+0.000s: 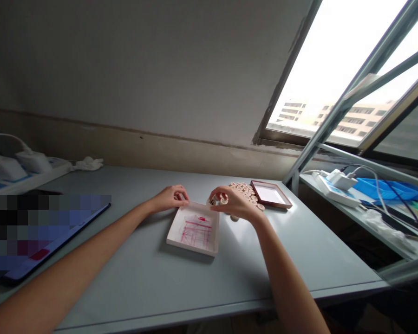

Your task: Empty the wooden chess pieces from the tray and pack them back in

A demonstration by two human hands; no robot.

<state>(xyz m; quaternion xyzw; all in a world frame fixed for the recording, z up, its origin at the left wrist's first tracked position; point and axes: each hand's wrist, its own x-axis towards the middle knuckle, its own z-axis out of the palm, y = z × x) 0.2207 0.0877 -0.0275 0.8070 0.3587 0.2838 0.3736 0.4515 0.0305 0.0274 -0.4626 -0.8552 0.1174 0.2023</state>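
A shallow white box (172,240) with red and pink pen lines on its bottom lies on the grey table. My left hand (172,197) is closed at its far left corner, thumb and fingertips on the rim. Above the far right corner, my right hand (235,202) pinches a round wooden Chinese chess piece (211,202) with a dark character. Another marked piece (224,199) shows through the gap between thumb and fingers; I cannot tell whether it is held too. Just beyond this hand lie several more round pieces (254,198), partly hidden by it.
A brown-rimmed box lid (280,202) with a white inside lies behind the pieces. At the left are a tablet-like screen (55,232), partly blurred, and a power strip (52,170) with plugs. Metal frame bars (320,134) and a side shelf (379,218) stand at the right.
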